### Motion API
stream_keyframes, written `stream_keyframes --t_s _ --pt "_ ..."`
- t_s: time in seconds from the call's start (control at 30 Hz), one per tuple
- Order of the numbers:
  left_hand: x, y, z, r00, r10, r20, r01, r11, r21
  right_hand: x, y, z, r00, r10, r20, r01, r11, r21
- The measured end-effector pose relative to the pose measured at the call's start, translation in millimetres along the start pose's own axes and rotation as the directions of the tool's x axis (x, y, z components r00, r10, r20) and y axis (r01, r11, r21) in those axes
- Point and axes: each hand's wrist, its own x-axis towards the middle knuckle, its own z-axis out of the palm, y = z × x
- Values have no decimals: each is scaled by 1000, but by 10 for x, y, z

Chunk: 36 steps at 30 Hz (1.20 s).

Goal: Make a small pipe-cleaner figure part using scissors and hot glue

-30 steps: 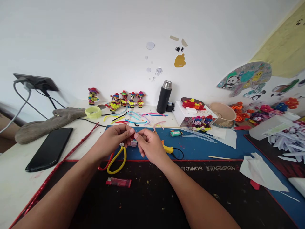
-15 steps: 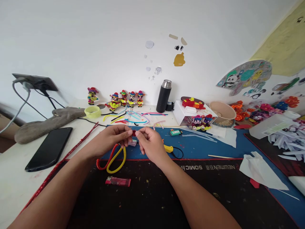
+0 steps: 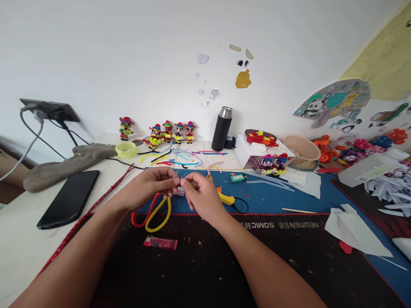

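My left hand (image 3: 159,182) and my right hand (image 3: 203,194) meet over the blue mat (image 3: 266,200), thumbs and forefingers pinched together tip to tip. Whatever small piece they grip is hidden by the fingertips. Below my left hand lie scissors (image 3: 169,210) with one red and one yellow loop handle, their blades out of sight. A pink-red lighter (image 3: 160,243) rests on the black mat (image 3: 180,278), nearer to me. Just right of my right hand is a yellow-handled tool (image 3: 226,199) with a black cord loop, partly covered by the hand.
Several small fuzzy dolls (image 3: 155,136) stand along the wall. Coloured pipe cleaners (image 3: 184,163) lie scattered behind my hands. A black thermos (image 3: 222,128) stands beside a white box (image 3: 245,158). At left are a phone (image 3: 69,199) and a tape roll (image 3: 126,149); crumpled tissue (image 3: 356,233) lies right.
My fingertips have drawn closer together, and the dark red bit that showed between them is now hidden. The whole view has shifted slightly.
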Motion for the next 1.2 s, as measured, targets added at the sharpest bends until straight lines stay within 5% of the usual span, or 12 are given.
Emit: stream_keyframes --t_s 0.53,1.2 --pt "60 -81 -52 981 65 -185 -83 993 -89 15 8 -16 1000 0 -3 0 1000 1" --pt "84 -74 73 974 81 -213 -112 985 -134 37 6 -28 998 57 -22 -58 997 -54"
